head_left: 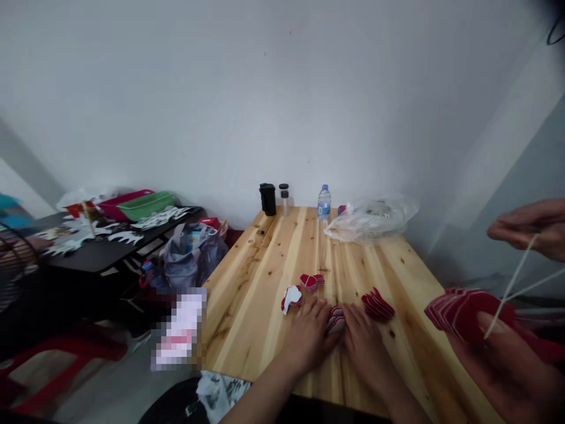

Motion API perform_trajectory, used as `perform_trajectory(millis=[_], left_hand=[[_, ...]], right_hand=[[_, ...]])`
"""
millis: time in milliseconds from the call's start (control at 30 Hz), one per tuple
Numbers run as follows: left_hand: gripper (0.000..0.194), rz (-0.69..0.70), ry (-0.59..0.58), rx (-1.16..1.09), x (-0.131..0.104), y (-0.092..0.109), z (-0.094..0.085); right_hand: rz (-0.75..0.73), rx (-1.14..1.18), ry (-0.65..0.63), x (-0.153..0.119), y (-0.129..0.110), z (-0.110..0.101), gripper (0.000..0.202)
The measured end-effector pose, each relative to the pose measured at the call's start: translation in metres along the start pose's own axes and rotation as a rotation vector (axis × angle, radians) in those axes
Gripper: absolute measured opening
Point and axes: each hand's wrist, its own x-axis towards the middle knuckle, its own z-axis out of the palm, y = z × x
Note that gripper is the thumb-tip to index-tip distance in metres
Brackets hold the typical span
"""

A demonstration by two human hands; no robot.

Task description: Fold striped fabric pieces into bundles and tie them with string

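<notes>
On the wooden table [282, 253], a small stack of red and white cut pieces [336, 320] sits between my two hands. My left hand [311, 330] presses on its left side, fingers together and thumb along its near edge. From the other side my right hand [361, 330] lies against it with fingers close together. Just beyond my left hand are a red bundle with a white band [312, 282] and a red bundle with a white piece on top [292, 299]. Right of my right hand lies a fanned stack of red pieces [378, 304].
At the right, another person's hand [507, 359] holds red pieces [468, 312]; a second hand [534, 227] pulls white string. Toward the wall stand a black cup [267, 199], a water bottle [324, 203] and a plastic bag [371, 218]. A grey bag [194, 253] is at left.
</notes>
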Motion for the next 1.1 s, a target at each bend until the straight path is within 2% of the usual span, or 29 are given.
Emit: perform_trajectory(millis=[133,233,400,567,700,867,1100], left_hand=[[0.034,-0.014,0.041,-0.038,-0.001,0.001,-0.001],[0.025,-0.021,0.059,-0.069,-0.002,0.003,-0.004],[0.025,0.002,0.044,-0.088,-0.002,0.003,-0.006],[0.023,0.007,0.027,-0.108,-0.002,0.002,-0.006],[0.022,-0.001,0.015,-0.106,-0.002,0.0,-0.004],[0.023,-0.001,-0.002,-0.06,-0.002,0.0,-0.002],[0.017,0.019,-0.019,-0.01,-0.003,0.002,-0.003]], right_hand=[[0.019,0.088,0.037,-0.006,-0.004,-0.005,0.045],[0.101,0.2,0.082,-0.009,-0.012,-0.012,0.039],[0.263,0.353,0.152,-0.003,-0.024,-0.017,0.028],[0.362,0.448,0.098,0.003,-0.033,-0.017,0.02],[0.389,0.53,0.045,0.002,-0.035,-0.017,0.023],[0.391,0.558,0.042,0.002,-0.036,-0.019,0.027],[0.412,0.535,0.043,0.006,-0.041,-0.024,0.02]])
